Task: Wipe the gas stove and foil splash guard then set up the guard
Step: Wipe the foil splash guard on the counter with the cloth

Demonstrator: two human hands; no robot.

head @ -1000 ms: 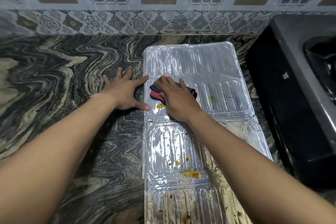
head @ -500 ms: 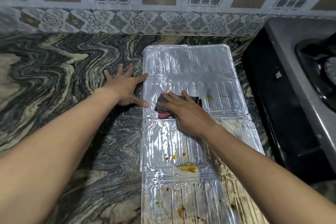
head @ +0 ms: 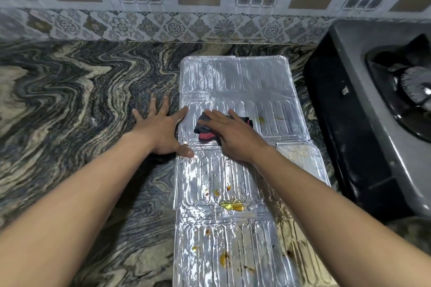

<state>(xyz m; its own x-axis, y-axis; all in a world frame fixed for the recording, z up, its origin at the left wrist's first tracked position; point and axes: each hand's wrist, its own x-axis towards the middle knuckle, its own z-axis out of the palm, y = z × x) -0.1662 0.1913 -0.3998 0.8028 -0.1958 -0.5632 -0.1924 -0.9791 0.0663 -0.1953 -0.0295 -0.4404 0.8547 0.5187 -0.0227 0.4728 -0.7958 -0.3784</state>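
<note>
Swirly stone counter [head: 70,100] fills the nine o'clock side. The left hand [head: 161,130] lies on it, fingers spread wide, thumb touching the foil splash guard [head: 233,77], which lies flat from twelve to six o'clock. The right hand [head: 235,137] presses a dark cloth [head: 205,130] on it with flat fingers. The gas stove [head: 373,100] sits at three o'clock.

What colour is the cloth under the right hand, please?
The cloth is dark grey with a red patch, clearest in the head view.
</note>
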